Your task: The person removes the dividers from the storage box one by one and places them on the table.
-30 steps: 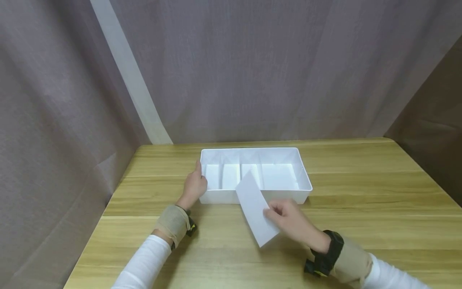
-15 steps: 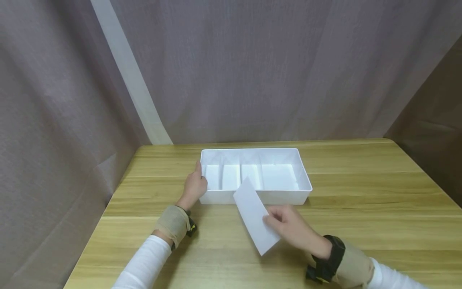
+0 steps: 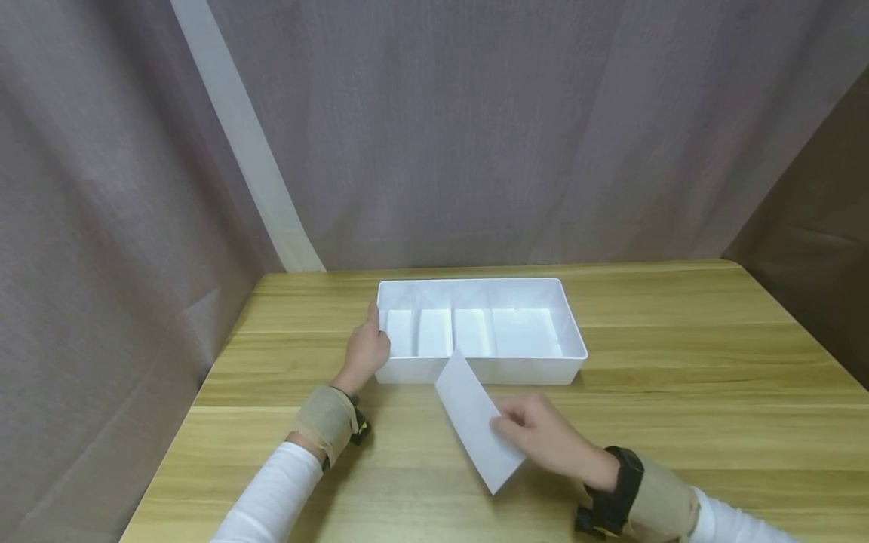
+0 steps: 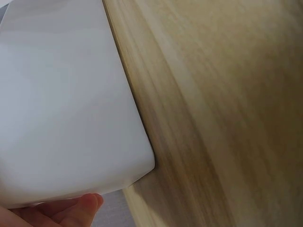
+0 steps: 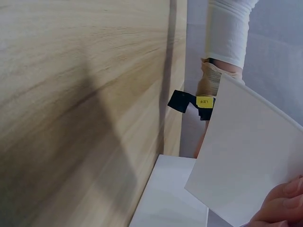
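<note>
In the head view a white rectangular box (image 3: 538, 370) with several compartments stands on the table. My left hand (image 3: 367, 348) holds it at the left end, index finger along the outer side wall, thumb side over the near corner. The left wrist view shows curled fingertips (image 4: 89, 206) against the end of the box (image 4: 71, 109). My right hand (image 3: 543, 435) pinches a thin, flat white panel (image 3: 471, 422) by its right edge, tilted in front of the box. In the right wrist view the panel (image 5: 251, 151) overlaps the box (image 5: 173, 194).
The wooden table (image 3: 713, 362) extends to both sides of the box and in front of it. A grey-purple curtain (image 3: 475, 136) hangs behind the table, with more fabric at the left and right sides. Both wrists wear straps with black camera mounts (image 3: 611, 490).
My right hand has drawn the white panel toward me and slightly left, so its tip now barely overlaps the front rim of the box. My left hand and the box have stayed put.
</note>
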Demonstrator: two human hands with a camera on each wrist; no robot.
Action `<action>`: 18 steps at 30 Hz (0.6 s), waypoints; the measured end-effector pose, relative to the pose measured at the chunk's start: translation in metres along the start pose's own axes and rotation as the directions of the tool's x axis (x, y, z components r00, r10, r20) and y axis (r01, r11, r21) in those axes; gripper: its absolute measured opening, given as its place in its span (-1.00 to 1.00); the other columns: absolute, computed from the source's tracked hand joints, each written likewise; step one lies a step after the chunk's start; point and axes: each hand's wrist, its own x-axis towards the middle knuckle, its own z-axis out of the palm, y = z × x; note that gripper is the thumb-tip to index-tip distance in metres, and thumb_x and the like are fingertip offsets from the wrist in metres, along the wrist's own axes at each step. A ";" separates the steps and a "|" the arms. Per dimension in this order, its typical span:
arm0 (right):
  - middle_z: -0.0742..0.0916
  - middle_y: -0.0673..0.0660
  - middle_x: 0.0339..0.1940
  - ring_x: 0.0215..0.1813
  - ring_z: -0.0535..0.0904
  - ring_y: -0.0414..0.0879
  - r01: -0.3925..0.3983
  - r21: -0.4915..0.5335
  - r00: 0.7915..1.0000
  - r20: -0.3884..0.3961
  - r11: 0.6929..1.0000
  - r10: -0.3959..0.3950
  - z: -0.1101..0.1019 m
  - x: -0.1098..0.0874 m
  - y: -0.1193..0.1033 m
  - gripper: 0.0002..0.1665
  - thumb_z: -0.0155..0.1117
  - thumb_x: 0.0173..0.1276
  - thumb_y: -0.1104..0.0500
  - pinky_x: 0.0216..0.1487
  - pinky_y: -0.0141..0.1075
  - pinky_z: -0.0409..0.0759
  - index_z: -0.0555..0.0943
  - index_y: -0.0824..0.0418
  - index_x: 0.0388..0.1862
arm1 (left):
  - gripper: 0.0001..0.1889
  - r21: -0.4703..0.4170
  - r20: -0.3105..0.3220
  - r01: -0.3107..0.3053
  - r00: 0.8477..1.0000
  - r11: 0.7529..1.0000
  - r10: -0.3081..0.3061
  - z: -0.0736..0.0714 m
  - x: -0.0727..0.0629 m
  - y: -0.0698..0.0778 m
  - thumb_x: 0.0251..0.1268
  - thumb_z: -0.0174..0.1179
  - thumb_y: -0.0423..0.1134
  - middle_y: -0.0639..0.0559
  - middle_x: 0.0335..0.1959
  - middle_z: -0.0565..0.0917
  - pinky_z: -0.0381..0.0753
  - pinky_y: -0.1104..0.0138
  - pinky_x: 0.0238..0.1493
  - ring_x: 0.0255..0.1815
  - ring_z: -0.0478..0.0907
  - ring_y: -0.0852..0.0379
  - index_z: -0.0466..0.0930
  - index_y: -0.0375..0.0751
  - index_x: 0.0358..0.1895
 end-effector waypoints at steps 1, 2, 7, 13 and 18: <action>0.63 0.06 -0.61 -0.58 0.44 -0.37 0.001 -0.003 1.000 0.000 1.000 -0.001 0.001 0.000 0.000 -0.80 0.05 0.20 0.28 -0.55 -0.42 0.47 0.57 0.29 -0.56 | -0.39 0.001 0.000 -0.001 1.000 1.000 0.001 0.000 0.000 0.000 0.16 -0.27 -0.42 -0.01 -0.78 0.28 0.21 0.36 -0.73 -0.79 0.16 0.15 -0.12 -0.44 0.34; 0.62 0.06 -0.62 -0.58 0.43 -0.37 -0.001 -0.010 1.000 -0.001 1.000 0.001 0.001 0.000 0.001 -0.79 0.05 0.20 0.28 -0.55 -0.42 0.46 0.56 0.28 -0.58 | -0.39 0.001 0.000 -0.002 1.000 1.000 0.002 0.000 0.000 0.000 0.16 -0.27 -0.42 -0.01 -0.78 0.28 0.21 0.35 -0.74 -0.79 0.16 0.14 -0.12 -0.45 0.34; 0.62 0.04 -0.61 -0.58 0.43 -0.37 -0.019 -0.022 1.000 -0.002 1.000 0.019 0.005 0.001 0.005 -0.80 0.06 0.19 0.28 -0.55 -0.43 0.46 0.57 0.27 -0.58 | -0.39 -0.003 0.009 0.015 1.000 1.000 -0.015 0.000 0.000 0.000 0.17 -0.28 -0.42 -0.02 -0.77 0.30 0.22 0.36 -0.72 -0.78 0.17 0.14 -0.14 -0.41 0.35; 0.62 0.06 -0.60 -0.58 0.45 -0.36 -0.038 -0.009 0.999 0.007 0.999 0.038 0.006 0.001 0.007 -0.79 0.04 0.20 0.28 -0.56 -0.42 0.47 0.57 0.29 -0.56 | -0.39 -0.005 0.012 0.022 1.000 1.000 -0.021 0.000 0.000 0.000 0.18 -0.29 -0.41 -0.04 -0.76 0.32 0.23 0.36 -0.71 -0.77 0.18 0.14 -0.13 -0.41 0.35; 0.62 0.06 -0.60 -0.57 0.44 -0.36 -0.039 -0.008 0.999 0.007 0.999 0.039 0.006 0.001 0.007 -0.80 0.04 0.19 0.29 -0.56 -0.43 0.46 0.57 0.29 -0.56 | -0.39 -0.010 0.017 0.033 0.999 0.999 -0.033 0.000 0.000 0.001 0.18 -0.29 -0.41 -0.04 -0.75 0.33 0.24 0.36 -0.70 -0.76 0.20 0.13 -0.14 -0.39 0.36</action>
